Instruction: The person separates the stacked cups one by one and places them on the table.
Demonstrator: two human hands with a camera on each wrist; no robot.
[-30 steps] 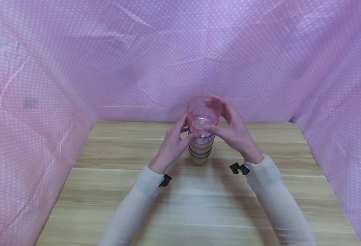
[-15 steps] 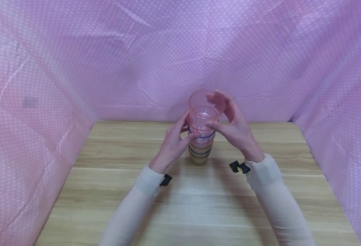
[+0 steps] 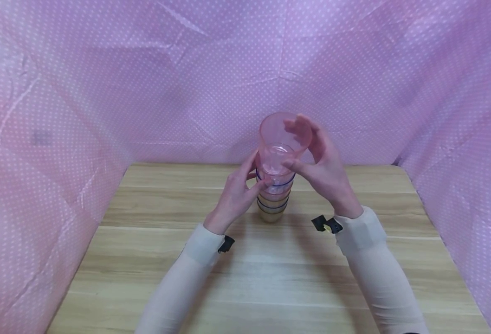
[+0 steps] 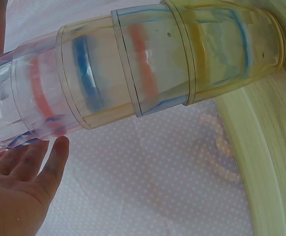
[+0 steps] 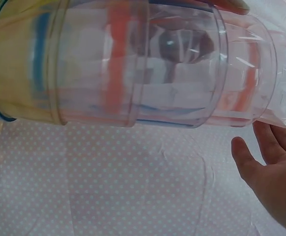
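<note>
A tall stack of nested, see-through plastic cups stands upright on the wooden table, tinted yellow, blue and pink. My left hand grips the stack from the left in its upper part, thumb in front and fingers behind. At the top is a pink cup, its wide mouth facing up. My right hand holds this cup from the right, thumb on the near side and fingers round the far rim. In the left wrist view the lower cups show overlapping rims, with the yellow one on the table.
The light wooden table ends just behind the stack. Pink polka-dot cloth hangs at the back and on both sides. A small black device sits at the right sleeve cuff, another at the left.
My right hand has moved up and slightly right with the pink cup, whose rim now stands higher above the stack. The left hand and the lower cups have hardly moved.
</note>
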